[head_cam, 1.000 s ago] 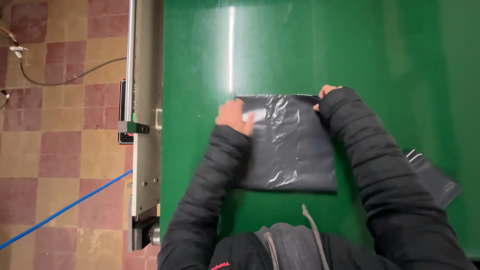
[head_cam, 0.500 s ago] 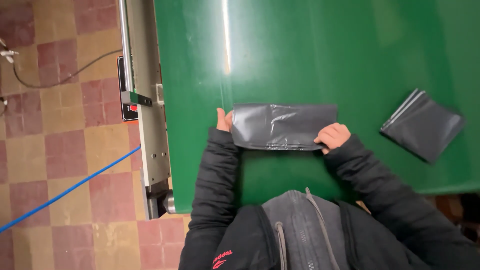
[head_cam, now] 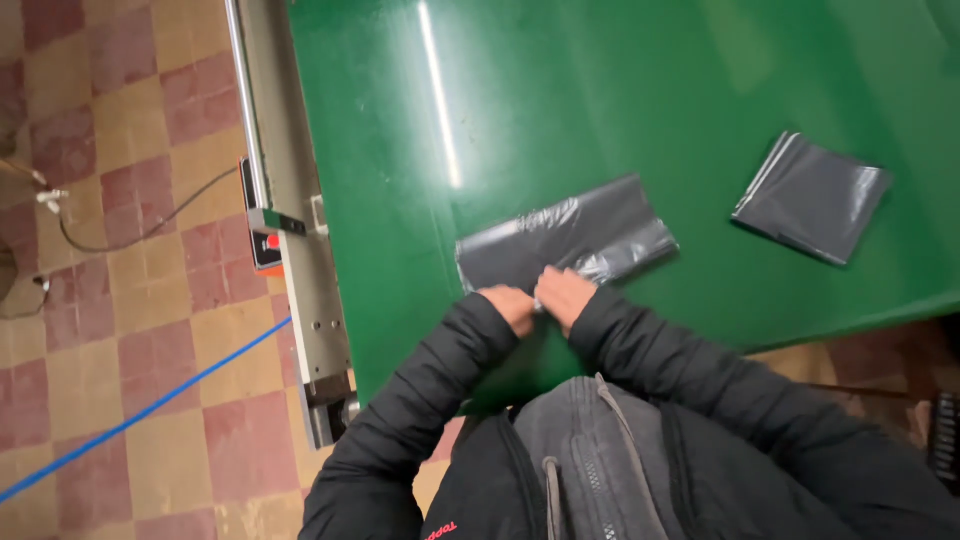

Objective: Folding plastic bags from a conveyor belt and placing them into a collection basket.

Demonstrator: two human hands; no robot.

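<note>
While both hands [head_cam: 540,300] pinch the grey bag [head_cam: 565,235], sleeves hide their wrists.

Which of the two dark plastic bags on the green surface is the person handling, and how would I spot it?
Start at the wide green table. Near its front edge lies a long grey plastic bag, folded into a strip, with the left hand and right hand meeting at its near edge. The other folded bag lies apart to the right, squarer and untouched.
</note>
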